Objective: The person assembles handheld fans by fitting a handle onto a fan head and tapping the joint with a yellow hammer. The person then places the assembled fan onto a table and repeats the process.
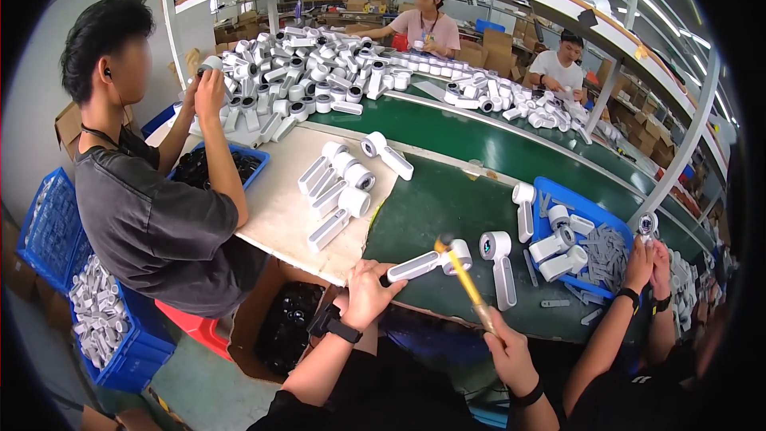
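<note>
**Trainee:** Head view looks straight down on my bench. What should I watch first?

**Lead:** Your left hand [369, 291]. It is curled tight around the handle end of the white handheld unit [427, 263], pinning it at the near edge of the green belt [447, 199]. The round head of the unit points to your right, lying flat.

**Trainee:** And my right hand [509, 355]?

**Lead:** Closed in a fist on the wooden grip of the small yellow hammer [463, 271]. The hammer's head sits right over the unit's round end, touching or nearly so; I cannot tell which.

**Trainee:** So how do I strike well?

**Lead:** I judge short, square taps are best. Keep the unit flat on the belt so the blow goes into the joint and not sideways. Your left fingers sit well back from the head, which is good; keep them there.

**Trainee:** Anything nearby to mind?

**Lead:** Another white unit [499, 263] stands just beside the hammer head, on its right. A wide swing could clip it. The blue tray [594, 211] of parts lies farther right, and a co-worker's hands [648, 267] work near it, holding up a small round piece.

**Trainee:** And the person on my left?

**Lead:** Well apart, busy at the pale board [279, 207] with its row of units.
</note>
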### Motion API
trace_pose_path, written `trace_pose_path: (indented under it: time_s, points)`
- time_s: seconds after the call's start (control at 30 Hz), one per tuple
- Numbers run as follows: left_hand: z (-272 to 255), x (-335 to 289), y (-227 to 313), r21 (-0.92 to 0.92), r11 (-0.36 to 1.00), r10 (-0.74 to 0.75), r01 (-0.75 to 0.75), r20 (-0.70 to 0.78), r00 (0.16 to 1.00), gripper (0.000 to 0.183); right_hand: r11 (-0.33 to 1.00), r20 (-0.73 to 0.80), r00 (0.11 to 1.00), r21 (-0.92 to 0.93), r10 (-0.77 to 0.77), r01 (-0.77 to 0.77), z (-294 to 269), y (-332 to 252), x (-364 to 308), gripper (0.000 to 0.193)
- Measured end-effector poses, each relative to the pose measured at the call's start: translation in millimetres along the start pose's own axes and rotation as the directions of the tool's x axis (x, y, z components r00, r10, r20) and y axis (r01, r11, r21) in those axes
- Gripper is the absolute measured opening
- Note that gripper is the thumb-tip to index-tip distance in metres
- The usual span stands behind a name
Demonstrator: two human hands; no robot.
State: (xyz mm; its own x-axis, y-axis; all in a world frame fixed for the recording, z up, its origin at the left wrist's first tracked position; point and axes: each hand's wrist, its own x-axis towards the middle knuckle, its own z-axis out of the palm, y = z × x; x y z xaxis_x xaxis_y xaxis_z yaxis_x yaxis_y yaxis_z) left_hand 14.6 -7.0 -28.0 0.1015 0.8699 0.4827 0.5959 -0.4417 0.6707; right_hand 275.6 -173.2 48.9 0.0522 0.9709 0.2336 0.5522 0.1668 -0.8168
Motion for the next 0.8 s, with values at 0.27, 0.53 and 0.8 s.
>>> trace_pose_path:
  time_s: [0.27,0.53,0.8]
  points:
    - [-3,5,1,0.005,0.999,0.042,-0.042,-0.017,0.999,0.030,0.999,0.064,0.997,0.023,0.036,-0.038,2,9,5,0.051]
    - [-15,4,6,-0.414,0.865,-0.227,0.285,0.184,0.956,0.044,0.946,0.082,0.984,0.274,0.155,-0.172,-4,6,-2,0.055]
    - [-26,6,-24,-0.670,-0.140,-0.287,0.729,0.732,0.618,0.044,0.916,0.137,0.972,0.331,0.192,-0.228,9,5,-2,0.054]
